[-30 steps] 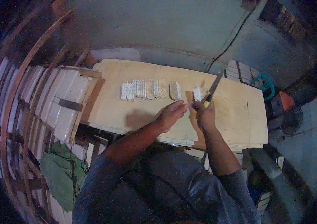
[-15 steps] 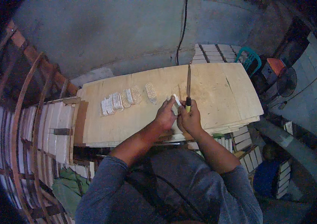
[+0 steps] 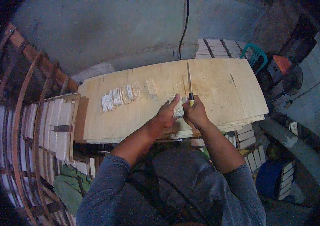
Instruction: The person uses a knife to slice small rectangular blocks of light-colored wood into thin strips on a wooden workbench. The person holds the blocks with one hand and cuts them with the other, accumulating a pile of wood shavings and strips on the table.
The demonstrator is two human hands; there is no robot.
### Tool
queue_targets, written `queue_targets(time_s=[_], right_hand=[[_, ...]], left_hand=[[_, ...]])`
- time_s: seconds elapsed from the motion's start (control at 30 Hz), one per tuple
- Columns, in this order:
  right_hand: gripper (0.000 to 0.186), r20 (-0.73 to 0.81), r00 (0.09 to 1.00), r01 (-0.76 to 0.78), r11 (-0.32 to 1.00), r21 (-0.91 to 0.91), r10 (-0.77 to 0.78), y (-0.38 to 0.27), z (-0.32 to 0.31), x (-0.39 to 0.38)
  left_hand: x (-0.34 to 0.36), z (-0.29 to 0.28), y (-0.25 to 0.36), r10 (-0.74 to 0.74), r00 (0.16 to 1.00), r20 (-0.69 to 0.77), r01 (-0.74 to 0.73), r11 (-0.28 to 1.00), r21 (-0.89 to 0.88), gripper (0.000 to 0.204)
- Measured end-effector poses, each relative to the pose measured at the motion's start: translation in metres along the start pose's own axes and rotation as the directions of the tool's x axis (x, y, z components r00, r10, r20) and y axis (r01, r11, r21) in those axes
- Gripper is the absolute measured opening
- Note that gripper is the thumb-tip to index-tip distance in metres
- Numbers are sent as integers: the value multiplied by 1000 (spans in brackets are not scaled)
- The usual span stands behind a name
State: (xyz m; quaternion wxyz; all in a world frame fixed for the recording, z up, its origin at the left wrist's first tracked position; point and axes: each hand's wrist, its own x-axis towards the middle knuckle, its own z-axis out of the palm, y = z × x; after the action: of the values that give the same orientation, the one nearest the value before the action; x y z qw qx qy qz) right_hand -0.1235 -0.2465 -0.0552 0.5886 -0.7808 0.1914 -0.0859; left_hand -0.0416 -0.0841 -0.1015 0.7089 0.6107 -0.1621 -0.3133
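Observation:
My left hand (image 3: 166,113) is closed around a pale, bumpy oblong piece (image 3: 178,108) that looks like tempeh; its broad face shows beside the thumb. Close on its right, my right hand (image 3: 197,112) grips a knife (image 3: 189,77) by its yellow handle with a black collar. The long, narrow blade points away from me, toward the wall. Fingers partly hide the piece and the handle. Left of the hands, several similar slices (image 3: 112,99) lie overlapped in a row on the pale wooden board (image 3: 220,100). One slice (image 3: 151,89) lies apart, between that row and my hands.
A wooden rack (image 3: 35,113) holding whitish slabs stands at the left, with green cloth (image 3: 69,185) below it. Behind the board is a grey wall (image 3: 111,37) with a hanging black cable (image 3: 183,35). A teal chair (image 3: 256,56) and a blue drum (image 3: 269,179) are at the right.
The piece in my left hand has turned from its narrow white edge to its broad bumpy face. The knife stays in my right hand, its blade still pointing away. The view has shifted slightly.

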Motion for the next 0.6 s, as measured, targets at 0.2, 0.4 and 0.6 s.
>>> queue_targets(time_s=[0.2,0.4,0.6], right_hand=[[23,-97,995,-2,987,-158,-14,-18,-12,12],[29,1,944,285,818,-499,-329,-49,-6,61],[41,-83,993,38,879,-475,-88,-64,-83,-7]], left_hand=[[-34,9,65,-359,933,-40,310,853,-421,60],[-47,-9,120,-113,993,43,32,586,810,60],[-36,43,99,235,906,352,-396,175,902,59]])
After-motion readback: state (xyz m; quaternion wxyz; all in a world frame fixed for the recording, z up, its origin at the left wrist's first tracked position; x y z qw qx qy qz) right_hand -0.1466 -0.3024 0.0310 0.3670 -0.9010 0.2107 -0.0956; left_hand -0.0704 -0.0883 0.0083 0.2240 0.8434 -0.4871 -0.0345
